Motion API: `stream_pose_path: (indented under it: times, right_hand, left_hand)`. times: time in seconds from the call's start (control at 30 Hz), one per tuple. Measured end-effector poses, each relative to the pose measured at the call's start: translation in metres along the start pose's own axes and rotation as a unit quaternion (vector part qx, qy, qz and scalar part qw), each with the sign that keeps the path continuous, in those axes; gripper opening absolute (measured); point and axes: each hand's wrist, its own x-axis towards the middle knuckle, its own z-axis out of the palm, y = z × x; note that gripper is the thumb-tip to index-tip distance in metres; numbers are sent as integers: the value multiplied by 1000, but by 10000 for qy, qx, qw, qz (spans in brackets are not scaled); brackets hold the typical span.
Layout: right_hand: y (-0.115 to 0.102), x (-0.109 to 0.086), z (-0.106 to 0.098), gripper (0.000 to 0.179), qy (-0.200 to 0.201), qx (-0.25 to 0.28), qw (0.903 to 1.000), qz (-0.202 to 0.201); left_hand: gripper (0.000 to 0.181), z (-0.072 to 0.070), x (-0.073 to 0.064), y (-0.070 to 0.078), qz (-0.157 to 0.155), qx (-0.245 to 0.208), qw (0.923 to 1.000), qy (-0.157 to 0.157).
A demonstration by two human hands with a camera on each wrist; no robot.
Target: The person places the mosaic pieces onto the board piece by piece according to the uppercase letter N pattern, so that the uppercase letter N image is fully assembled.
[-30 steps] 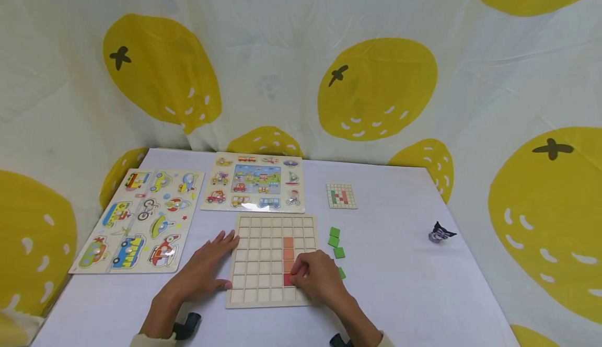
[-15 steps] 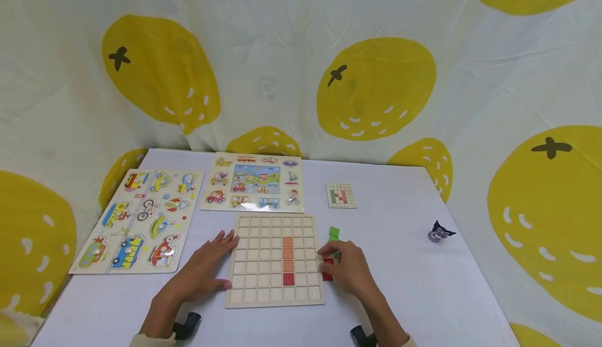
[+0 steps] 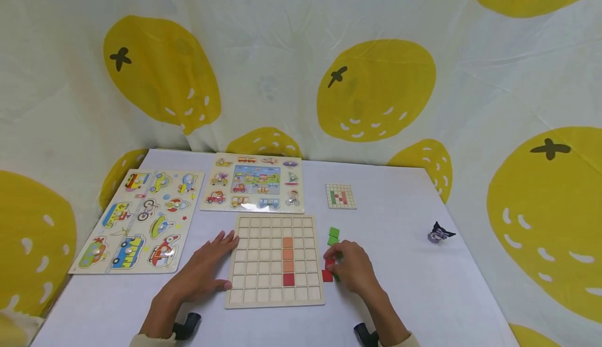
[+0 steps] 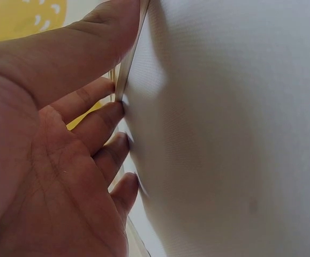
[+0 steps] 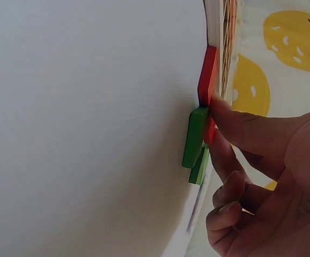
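Note:
A wooden grid board (image 3: 253, 295) lies flat on the white table. One of its columns holds three orange tiles (image 3: 288, 254) and, just below them, a dark red tile (image 3: 289, 279). My left hand (image 3: 203, 266) rests at the board's left edge, fingers loosely extended against it. To the right of the board, my right hand (image 3: 352, 268) pinches a red square tile (image 5: 210, 130) between thumb and index finger. Another red tile (image 3: 327, 276) lies beside it. Green tiles (image 3: 334, 232) are on the table around that hand, some partly hidden by it.
A small pattern card (image 3: 341, 196) lies beyond the tiles. Two picture puzzle boards, one vehicle board (image 3: 162, 227) at left and another puzzle board (image 3: 257, 182) behind the grid, border the work area. A small dark, crumpled-looking object (image 3: 440, 232) sits at far right.
My right hand has left the board, uncovering the dark red tile there, and moved right to the loose tiles. One red tile has shifted slightly rightward in its fingers. The left hand stays put.

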Motion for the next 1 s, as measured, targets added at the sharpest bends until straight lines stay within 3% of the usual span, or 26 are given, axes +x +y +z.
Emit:
stream_pose_path:
  times: [0.23, 0.5, 1.0]
  right_hand:
    - [2, 2, 0, 25, -19, 198, 9997, 130]
    - [-11, -2, 0, 23, 112, 670, 9975, 167]
    - [-49, -3, 29, 22, -192, 1029, 9941, -274]
  left_hand:
    - [107, 0, 1, 0, -49, -6, 10000, -76]
    - [107, 0, 1, 0, -66, -8, 10000, -73]
    - [106, 1, 0, 1, -73, -62, 10000, 19]
